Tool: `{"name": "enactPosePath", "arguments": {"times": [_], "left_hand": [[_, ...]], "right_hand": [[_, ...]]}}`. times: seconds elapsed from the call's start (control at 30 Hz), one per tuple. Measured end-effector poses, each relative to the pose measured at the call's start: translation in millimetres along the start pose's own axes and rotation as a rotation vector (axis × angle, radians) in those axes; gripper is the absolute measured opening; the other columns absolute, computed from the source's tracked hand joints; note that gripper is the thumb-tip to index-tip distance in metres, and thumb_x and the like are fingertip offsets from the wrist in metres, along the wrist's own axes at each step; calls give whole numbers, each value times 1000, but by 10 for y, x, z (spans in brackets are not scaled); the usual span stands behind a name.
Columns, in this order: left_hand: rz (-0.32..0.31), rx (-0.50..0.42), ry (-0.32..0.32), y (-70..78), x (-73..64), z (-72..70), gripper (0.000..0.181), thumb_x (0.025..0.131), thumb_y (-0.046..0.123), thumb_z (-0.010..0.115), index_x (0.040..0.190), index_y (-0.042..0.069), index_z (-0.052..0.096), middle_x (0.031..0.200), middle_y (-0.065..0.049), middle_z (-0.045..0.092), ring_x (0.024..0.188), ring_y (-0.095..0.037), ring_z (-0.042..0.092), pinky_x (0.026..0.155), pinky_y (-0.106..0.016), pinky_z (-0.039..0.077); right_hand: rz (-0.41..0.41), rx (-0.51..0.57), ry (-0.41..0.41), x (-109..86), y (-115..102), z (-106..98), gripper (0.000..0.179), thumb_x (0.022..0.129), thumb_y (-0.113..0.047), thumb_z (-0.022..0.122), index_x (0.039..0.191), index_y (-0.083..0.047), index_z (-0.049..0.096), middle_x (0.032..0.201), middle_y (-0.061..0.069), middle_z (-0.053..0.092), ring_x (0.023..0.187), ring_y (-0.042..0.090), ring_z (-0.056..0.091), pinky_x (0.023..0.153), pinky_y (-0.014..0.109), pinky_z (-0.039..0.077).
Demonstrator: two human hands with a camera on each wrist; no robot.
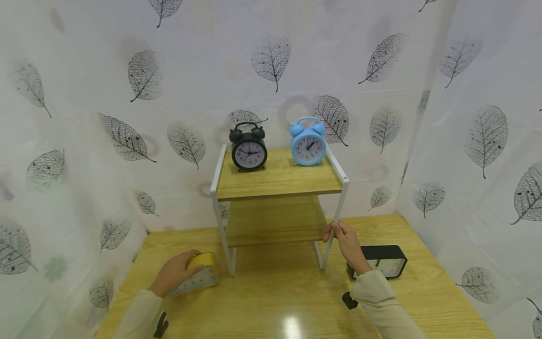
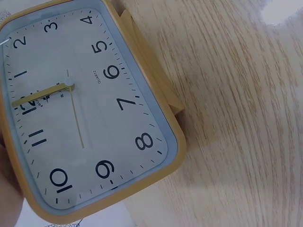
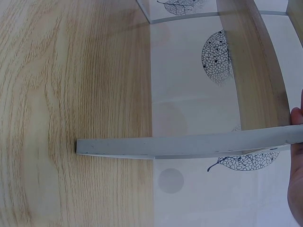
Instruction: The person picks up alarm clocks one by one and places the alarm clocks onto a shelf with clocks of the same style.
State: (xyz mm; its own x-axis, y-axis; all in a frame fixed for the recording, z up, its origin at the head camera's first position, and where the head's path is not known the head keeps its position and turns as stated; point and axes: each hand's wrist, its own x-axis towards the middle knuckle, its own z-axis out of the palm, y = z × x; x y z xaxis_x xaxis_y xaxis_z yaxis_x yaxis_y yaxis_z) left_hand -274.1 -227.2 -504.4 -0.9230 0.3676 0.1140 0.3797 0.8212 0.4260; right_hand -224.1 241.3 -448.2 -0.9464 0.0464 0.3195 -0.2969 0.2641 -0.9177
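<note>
In the head view my left hand (image 1: 175,272) holds a yellow rectangular alarm clock (image 1: 207,260) by its top, at the left of the shelf. Its white dial (image 2: 75,132) fills much of the left wrist view, where only a bit of the hand shows at the left edge. My right hand (image 1: 347,242) grips the white front right post (image 1: 340,207) of a small two-tier shelf with wooden boards. The right wrist view shows that post (image 3: 189,144) running down to the tabletop, with fingers around it at the right edge.
On the upper board (image 1: 277,179) stand a black twin-bell clock (image 1: 249,155) and a light blue one (image 1: 308,147). A black rectangular clock (image 1: 383,261) stands beside my right wrist, on the wooden table (image 1: 254,306). Leaf-patterned curtains (image 1: 271,103) close in the back and sides.
</note>
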Motion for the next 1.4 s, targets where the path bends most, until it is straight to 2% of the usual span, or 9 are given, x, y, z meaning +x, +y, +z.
{"name": "enactPosePath", "arguments": {"times": [0.2, 0.3, 0.47, 0.6, 0.97, 1.17, 1.4], "left_hand": [[-11, 24, -17, 11, 12, 1, 57, 84, 52, 62, 120, 8, 60, 119, -12, 65, 108, -32, 61, 93, -50, 46], [-8, 32, -24, 5, 15, 4, 60, 83, 52, 63, 120, 6, 59, 119, -13, 65, 108, -33, 61, 93, -51, 46], [9, 40, -30, -27, 34, 32, 58, 82, 52, 65, 118, 6, 60, 113, -10, 67, 100, -28, 64, 89, -48, 49], [32, 77, -36, -60, 61, 52, 57, 82, 54, 64, 116, 7, 61, 107, -6, 69, 94, -24, 65, 85, -44, 50], [47, 113, -45, -112, 90, 76, 59, 81, 54, 65, 118, 9, 59, 111, -8, 68, 98, -27, 65, 87, -47, 50], [49, 104, -78, -136, 104, 59, 61, 81, 55, 64, 121, 10, 58, 116, -9, 67, 104, -29, 63, 91, -48, 49], [71, 94, -136, -114, 130, -13, 54, 79, 48, 69, 116, 9, 60, 102, -2, 69, 86, -16, 62, 76, -38, 50]], "right_hand": [[-13, 11, -9, 37, 166, -17, 38, 103, -14, 33, 88, 10, 59, 73, 22, 64, 74, 11, 63, 81, 17, 49], [-11, 13, -7, 54, 254, -24, 39, 103, -18, 34, 88, 7, 59, 72, 15, 65, 74, 10, 63, 82, 17, 49], [-23, 6, -1, 50, 279, -24, 42, 103, -25, 34, 88, 5, 59, 69, -1, 65, 75, 7, 63, 83, 16, 48], [-28, 6, 4, 48, 285, -23, 43, 103, -27, 35, 87, 5, 59, 69, -6, 65, 74, 6, 63, 83, 15, 48], [-12, 26, 2, 63, 272, -24, 42, 103, -25, 35, 87, 6, 58, 68, -2, 65, 73, 7, 63, 81, 16, 49], [-5, 23, 3, 62, 257, -25, 41, 103, -23, 35, 88, 7, 58, 70, 5, 66, 73, 7, 63, 81, 16, 49], [-17, 13, 9, 64, 263, -19, 41, 103, -23, 34, 88, 6, 58, 68, 0, 65, 73, 7, 62, 79, 17, 50]]}}
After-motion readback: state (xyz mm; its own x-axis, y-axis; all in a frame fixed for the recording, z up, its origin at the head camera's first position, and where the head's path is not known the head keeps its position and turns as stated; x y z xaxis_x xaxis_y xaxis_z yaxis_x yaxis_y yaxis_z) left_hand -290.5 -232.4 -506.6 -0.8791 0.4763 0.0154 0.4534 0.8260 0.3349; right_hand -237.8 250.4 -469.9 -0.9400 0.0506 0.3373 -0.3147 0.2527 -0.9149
